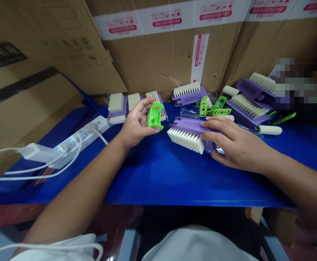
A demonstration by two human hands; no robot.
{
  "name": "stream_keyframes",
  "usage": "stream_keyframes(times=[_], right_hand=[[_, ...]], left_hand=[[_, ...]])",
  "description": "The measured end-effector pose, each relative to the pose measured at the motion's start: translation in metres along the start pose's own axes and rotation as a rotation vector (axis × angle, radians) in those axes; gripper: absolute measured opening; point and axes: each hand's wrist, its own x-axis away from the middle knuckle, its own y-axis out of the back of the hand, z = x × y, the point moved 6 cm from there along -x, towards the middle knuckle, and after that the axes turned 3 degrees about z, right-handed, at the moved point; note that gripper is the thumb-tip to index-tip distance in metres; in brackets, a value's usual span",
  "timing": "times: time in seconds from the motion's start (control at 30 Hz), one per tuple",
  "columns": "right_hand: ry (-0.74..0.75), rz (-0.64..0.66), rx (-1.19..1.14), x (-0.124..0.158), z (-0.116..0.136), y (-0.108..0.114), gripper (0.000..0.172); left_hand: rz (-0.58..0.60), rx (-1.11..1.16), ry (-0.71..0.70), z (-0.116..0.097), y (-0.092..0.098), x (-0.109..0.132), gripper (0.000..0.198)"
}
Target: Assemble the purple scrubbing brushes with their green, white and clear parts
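Between the fingers and thumb of my left hand (137, 121) is a bright green plastic part (155, 116) with a small round peg inside. It is raised above the blue table. My right hand (231, 143) is closed around one end of a purple brush head (187, 125), whose white bristles (187, 140) face down and toward me. The fingers lie over the purple back, and the thumb sits underneath. A gap separates the green part from the brush head.
Several purple brushes (186, 95) stand along the cardboard boxes (158, 54). Loose green pieces (218, 105) and a clear box (190, 111) lie behind my right hand. More brushes (249, 108) are stacked at right. A white power strip (79, 139) with cables is at left.
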Motion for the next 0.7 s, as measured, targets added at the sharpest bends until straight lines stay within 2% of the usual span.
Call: stream_keyframes(times=[0.07, 0.17, 0.27, 0.47, 0.7], right_hand=[[-0.029, 0.005, -0.025, 0.0, -0.001, 0.001, 0.057], [-0.064, 0.018, -0.057, 0.0, -0.003, 0.003, 0.062], [-0.07, 0.053, -0.043, 0.0, -0.005, 0.002, 0.059], [-0.05, 0.169, -0.033, 0.0, -0.004, -0.002, 0.04], [-0.012, 0.278, -0.049, -0.002, 0.001, -0.007, 0.037]], left_hand=[[-0.012, -0.057, 0.007, 0.002, 0.004, 0.0, 0.102], [0.004, -0.105, 0.015, 0.006, 0.007, -0.001, 0.101], [0.04, -0.099, 0.011, 0.007, 0.003, -0.002, 0.097], [0.087, -0.087, 0.049, 0.01, -0.006, -0.001, 0.092], [0.154, -0.124, 0.116, 0.013, -0.011, 0.001, 0.087]])
